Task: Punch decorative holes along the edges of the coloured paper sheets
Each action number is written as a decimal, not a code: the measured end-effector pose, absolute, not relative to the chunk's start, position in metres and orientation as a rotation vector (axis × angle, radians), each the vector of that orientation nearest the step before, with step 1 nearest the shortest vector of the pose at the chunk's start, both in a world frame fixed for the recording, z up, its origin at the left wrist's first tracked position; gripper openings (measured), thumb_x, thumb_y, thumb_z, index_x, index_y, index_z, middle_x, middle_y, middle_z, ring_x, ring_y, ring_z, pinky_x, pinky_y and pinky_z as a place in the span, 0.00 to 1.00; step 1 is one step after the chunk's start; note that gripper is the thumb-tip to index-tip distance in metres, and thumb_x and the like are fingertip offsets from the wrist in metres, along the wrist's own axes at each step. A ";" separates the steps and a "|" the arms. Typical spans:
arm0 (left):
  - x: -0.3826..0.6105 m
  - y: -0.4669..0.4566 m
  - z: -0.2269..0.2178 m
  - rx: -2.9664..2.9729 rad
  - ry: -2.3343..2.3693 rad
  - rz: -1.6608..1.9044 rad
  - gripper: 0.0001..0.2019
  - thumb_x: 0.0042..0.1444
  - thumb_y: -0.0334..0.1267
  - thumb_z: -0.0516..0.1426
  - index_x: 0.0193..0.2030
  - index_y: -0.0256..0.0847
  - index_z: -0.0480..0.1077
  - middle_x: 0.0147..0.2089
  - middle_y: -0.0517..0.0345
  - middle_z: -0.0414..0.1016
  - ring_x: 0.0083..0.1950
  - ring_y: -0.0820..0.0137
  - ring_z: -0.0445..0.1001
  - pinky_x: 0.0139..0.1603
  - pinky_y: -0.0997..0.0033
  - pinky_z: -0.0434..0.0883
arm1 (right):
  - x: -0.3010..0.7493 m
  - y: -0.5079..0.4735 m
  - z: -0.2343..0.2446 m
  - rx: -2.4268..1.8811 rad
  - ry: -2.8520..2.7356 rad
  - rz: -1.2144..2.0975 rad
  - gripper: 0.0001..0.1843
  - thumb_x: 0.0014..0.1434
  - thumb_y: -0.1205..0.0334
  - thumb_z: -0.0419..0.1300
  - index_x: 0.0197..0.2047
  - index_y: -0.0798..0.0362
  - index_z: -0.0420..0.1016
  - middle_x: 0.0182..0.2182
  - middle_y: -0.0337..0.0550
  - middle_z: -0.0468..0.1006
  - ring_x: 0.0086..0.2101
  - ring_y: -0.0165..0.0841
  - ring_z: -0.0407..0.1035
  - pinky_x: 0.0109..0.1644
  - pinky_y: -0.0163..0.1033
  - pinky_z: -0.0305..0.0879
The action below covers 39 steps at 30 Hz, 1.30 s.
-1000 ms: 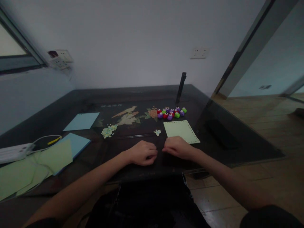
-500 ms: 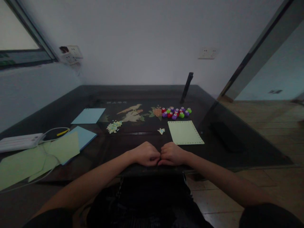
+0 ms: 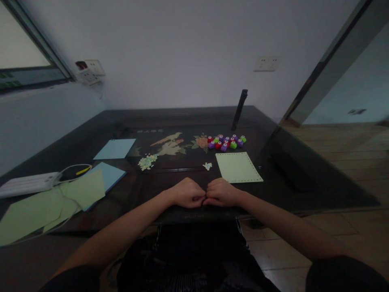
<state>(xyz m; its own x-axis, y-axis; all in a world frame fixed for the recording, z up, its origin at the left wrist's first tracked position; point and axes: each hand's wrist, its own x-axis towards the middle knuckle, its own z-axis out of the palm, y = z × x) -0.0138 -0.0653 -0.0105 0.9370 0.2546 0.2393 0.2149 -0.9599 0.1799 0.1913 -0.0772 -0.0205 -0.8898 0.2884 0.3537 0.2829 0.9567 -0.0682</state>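
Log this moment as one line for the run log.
left hand: curled, on table edge | right hand: curled, touching left hand | nearest: perforated green sheet, paper bits | beyond: coloured craft punches

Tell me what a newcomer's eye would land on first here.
First come the left hand and right hand, curled and meeting fingers to fingers at the near edge of the dark table. Farther back, a cluster of small red, purple and green objects stands out. A pale green sheet with holes along its edges lies just in front of it.
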 end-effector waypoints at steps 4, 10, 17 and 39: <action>-0.013 -0.067 -0.010 2.937 0.338 0.340 0.12 0.56 0.36 0.51 0.22 0.39 0.65 0.22 0.60 0.72 0.23 0.75 0.67 0.26 0.73 0.56 | 0.191 -0.077 -0.021 -0.420 -2.764 0.030 0.27 0.66 0.51 0.45 0.24 0.55 0.72 0.20 0.42 0.73 0.24 0.30 0.63 0.29 0.37 0.49; -0.011 -0.066 -0.006 2.961 0.312 0.326 0.12 0.57 0.36 0.51 0.23 0.39 0.67 0.24 0.58 0.72 0.26 0.74 0.69 0.26 0.72 0.57 | 0.189 -0.077 -0.020 -0.426 -2.798 0.022 0.29 0.66 0.47 0.43 0.23 0.55 0.72 0.20 0.43 0.73 0.24 0.30 0.63 0.29 0.37 0.49; -0.009 -0.069 -0.009 2.998 0.265 0.285 0.13 0.57 0.38 0.52 0.22 0.39 0.68 0.23 0.58 0.73 0.24 0.74 0.69 0.25 0.72 0.57 | 0.187 -0.079 -0.018 -0.390 -2.805 0.044 0.29 0.66 0.48 0.43 0.22 0.55 0.71 0.20 0.42 0.73 0.24 0.30 0.63 0.29 0.37 0.50; -0.006 -0.071 -0.018 3.069 0.246 0.245 0.17 0.55 0.42 0.55 0.18 0.40 0.71 0.18 0.55 0.72 0.20 0.72 0.67 0.23 0.71 0.56 | 0.177 -0.080 -0.021 -0.332 -2.902 0.124 0.34 0.67 0.46 0.41 0.20 0.54 0.74 0.19 0.44 0.74 0.21 0.29 0.64 0.29 0.36 0.51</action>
<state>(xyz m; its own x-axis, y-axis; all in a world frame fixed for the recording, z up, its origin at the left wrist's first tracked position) -0.0057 -0.0706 -0.0177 0.9747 0.1626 0.1531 0.1543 -0.9859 0.0652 0.1772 -0.0802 -0.0212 -0.9508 0.2318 0.2055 0.2134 0.9710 -0.1079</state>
